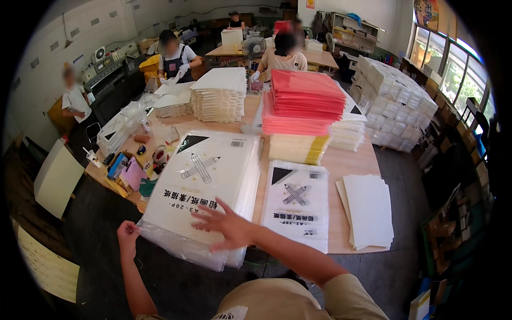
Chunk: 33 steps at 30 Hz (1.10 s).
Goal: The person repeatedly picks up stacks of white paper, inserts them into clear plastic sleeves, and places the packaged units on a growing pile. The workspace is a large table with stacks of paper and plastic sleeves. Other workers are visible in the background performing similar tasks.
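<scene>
1. My right hand [230, 226] lies flat with its fingers spread apart on top of the big stack of clear bags [205, 192], pressing on the printed face and gripping nothing.
2. My left hand [128, 234] is closed in a pinch on the near left corner of that stack, where the loose plastic edges hang over the tabletop [349, 160].
3. The stack sits at the near edge of the tabletop, straight ahead of me, and looks tall; I judge it the supply of bags not yet dealt with, so plenty of work is left.
4. Just to its right lies a single printed pack [297, 205], flat and apart from the stack. I take it as the one piece already finished or pulled out.
5. Further right, a small pile of plain white sheets [368, 210] rests near the tabletop corner.
6. Beyond these stand a yellow pile [297, 148], a high red pile [303, 101] and white stacks [220, 95], all untouched as far as I can see.
7. Other people work at the far end of the room.
</scene>
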Available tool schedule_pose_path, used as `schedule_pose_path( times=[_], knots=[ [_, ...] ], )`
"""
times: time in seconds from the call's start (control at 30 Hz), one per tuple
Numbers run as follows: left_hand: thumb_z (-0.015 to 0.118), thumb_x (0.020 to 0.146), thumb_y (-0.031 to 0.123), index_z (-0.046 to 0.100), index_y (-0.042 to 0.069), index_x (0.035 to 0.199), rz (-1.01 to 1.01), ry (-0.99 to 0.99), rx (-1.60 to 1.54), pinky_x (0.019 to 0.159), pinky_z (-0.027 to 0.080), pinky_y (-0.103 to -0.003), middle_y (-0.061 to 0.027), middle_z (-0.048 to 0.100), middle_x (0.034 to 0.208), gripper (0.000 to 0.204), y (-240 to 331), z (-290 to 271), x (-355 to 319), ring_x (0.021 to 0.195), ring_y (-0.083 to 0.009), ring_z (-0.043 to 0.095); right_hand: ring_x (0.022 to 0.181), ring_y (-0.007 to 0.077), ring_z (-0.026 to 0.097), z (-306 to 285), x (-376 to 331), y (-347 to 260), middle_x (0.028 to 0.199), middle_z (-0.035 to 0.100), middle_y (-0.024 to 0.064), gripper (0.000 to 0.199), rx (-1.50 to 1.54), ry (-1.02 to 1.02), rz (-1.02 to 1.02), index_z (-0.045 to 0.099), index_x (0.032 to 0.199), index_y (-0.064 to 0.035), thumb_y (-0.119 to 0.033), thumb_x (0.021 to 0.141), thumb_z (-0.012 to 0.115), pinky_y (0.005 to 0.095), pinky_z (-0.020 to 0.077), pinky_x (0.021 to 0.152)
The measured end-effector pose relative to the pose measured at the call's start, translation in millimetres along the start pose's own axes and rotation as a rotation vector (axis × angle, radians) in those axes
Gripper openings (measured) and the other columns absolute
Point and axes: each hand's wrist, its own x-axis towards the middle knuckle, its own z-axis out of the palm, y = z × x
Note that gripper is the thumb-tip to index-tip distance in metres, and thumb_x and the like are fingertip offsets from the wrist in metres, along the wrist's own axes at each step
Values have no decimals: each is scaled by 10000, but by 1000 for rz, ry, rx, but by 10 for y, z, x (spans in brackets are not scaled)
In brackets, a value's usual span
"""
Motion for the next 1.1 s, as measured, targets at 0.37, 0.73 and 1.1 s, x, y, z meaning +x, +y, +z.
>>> schedule_pose_path(
  times=[0.37, 0.73, 1.1],
  knots=[
    [600, 752, -143, 461, 77, 747, 73, -15, 34, 600, 429, -215, 34, 460, 724, 260, -83, -153, -64, 666, -70, 512, 1505, 308, 93, 378, 368, 422, 1610, 231, 53, 735, -267, -89, 245, 322, 1525, -222, -676, 948, 296, 607, 8, 1174],
    [687, 815, 54, 595, 14, 1140, 133, -70, 55, 865, 477, -272, -64, 622, 1075, 340, 214, -450, 84, 1019, -144, 594, 1496, 325, 136, 420, 348, 454, 1600, 253, 80, 758, -246, -44, 246, 344, 1513, -195, -670, 923, 375, 606, 16, 1174],
    [671, 878, 472, 427, -24, 1384, -74, -376, 623, 1015, 423, -378, -254, 568, 1315, 750, -1, 1116, 1320, 1241, -345, 547, 1435, 291, 241, 1234, 97, 779, 1581, 136, 225, 1022, 774, 937, 877, -124, 1512, 31, -243, 922, 664, 327, 247, 1153]
  ],
)
